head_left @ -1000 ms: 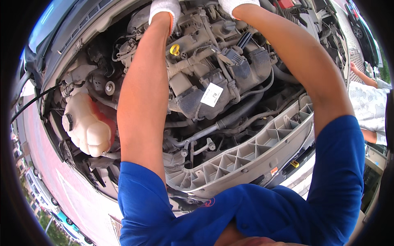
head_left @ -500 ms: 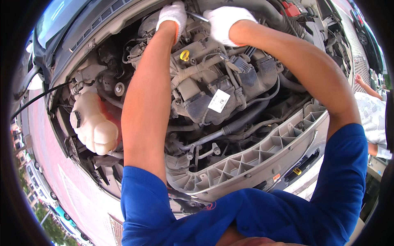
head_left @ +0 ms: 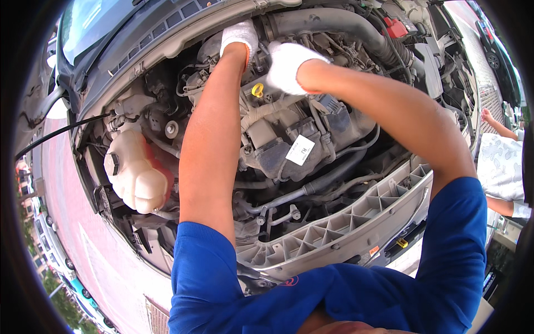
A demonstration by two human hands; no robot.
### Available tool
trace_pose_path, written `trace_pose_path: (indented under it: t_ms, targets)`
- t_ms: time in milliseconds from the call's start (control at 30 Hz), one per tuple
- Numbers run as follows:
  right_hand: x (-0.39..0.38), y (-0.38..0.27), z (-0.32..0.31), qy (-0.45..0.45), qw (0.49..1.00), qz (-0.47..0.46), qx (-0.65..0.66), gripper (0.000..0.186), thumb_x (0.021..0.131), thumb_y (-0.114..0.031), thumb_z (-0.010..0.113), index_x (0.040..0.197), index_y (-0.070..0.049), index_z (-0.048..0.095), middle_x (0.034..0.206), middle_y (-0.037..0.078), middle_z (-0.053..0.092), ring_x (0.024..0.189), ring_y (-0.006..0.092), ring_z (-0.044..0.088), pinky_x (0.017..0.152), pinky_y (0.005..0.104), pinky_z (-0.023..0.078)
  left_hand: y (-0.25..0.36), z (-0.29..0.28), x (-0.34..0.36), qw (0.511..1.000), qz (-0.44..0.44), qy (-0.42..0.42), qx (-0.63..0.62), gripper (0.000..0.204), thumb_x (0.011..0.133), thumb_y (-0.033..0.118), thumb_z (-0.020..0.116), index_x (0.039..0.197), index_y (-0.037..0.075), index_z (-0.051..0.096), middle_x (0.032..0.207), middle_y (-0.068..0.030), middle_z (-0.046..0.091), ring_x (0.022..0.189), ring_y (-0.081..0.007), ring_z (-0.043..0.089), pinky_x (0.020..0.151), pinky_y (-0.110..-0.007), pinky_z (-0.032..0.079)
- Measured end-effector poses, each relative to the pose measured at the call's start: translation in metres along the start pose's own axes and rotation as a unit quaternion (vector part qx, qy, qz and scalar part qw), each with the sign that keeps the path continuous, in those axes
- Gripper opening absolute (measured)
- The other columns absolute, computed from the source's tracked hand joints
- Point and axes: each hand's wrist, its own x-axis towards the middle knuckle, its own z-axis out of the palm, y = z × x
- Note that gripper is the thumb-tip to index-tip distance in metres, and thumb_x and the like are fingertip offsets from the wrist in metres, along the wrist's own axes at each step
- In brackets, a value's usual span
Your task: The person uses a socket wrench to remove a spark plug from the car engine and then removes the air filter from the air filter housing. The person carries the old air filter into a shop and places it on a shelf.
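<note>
Both my hands wear white knit gloves and work at the top rear of a car engine. My left hand (head_left: 239, 39) is closed low beside the intake hose, its fingertips hidden. My right hand (head_left: 289, 67) is closed, blurred, just right of it, on a slim metal tool (head_left: 262, 49) that shows only in part between the gloves. Below them are a yellow dipstick loop (head_left: 257, 89) and the grimy engine (head_left: 261, 133) with a white label (head_left: 300, 150). A thick black intake hose (head_left: 328, 28) runs behind my hands.
A coolant tank (head_left: 136, 172) sits at left, a red battery cover (head_left: 395, 28) at back right, and a ribbed front crossmember (head_left: 361, 222) nearest me. A black rod (head_left: 61, 134) crosses at left. Another person (head_left: 500, 167) stands at far right; parked cars line both rims.
The engine bay has shifted lower in the picture. The metal tool came into sight between my gloves; my right hand has swung down and leftward, closer to my left hand and the dipstick.
</note>
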Motion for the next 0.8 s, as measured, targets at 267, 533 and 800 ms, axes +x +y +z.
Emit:
trace_pose_path:
  t_ms: [267,533,800]
  targets:
    - [0.051,0.073,-0.029,0.211,0.946,0.062,-0.237,0.016,0.08,-0.004,0.063,0.093,-0.001,0.073,0.093,0.019,0.074,0.086,0.0333,0.072,0.071,0.0426,0.058,0.019,-0.006,0.005,0.999,-0.018,0.015,-0.034,0.031,0.093,0.005,0.047,0.118,0.004,0.066,0.121,-0.0242,0.066,0.116,-0.0387,0.063,0.098,-0.045,0.052]
    - [0.04,0.04,-0.018,0.021,0.984,-0.063,-0.164,0.022,0.083,-0.011,0.059,0.095,0.0,0.074,0.086,0.021,0.072,0.074,0.0373,0.07,0.067,0.0482,0.056,0.004,-0.008,-0.012,0.997,-0.037,-0.03,-0.067,0.031,0.095,0.017,0.05,0.115,0.002,0.069,0.119,-0.0252,0.067,0.112,-0.0386,0.065,0.096,-0.045,0.053]
    - [0.039,0.015,-0.018,0.02,0.985,0.018,-0.171,0.037,0.085,-0.02,0.06,0.115,0.002,0.062,0.112,0.026,0.068,0.104,0.0409,0.066,0.087,0.0433,0.054,0.001,0.0,-0.008,0.997,-0.046,-0.016,-0.068,0.026,0.088,0.011,0.06,0.11,0.004,0.071,0.112,-0.0195,0.071,0.105,-0.035,0.068,0.085,-0.041,0.057]
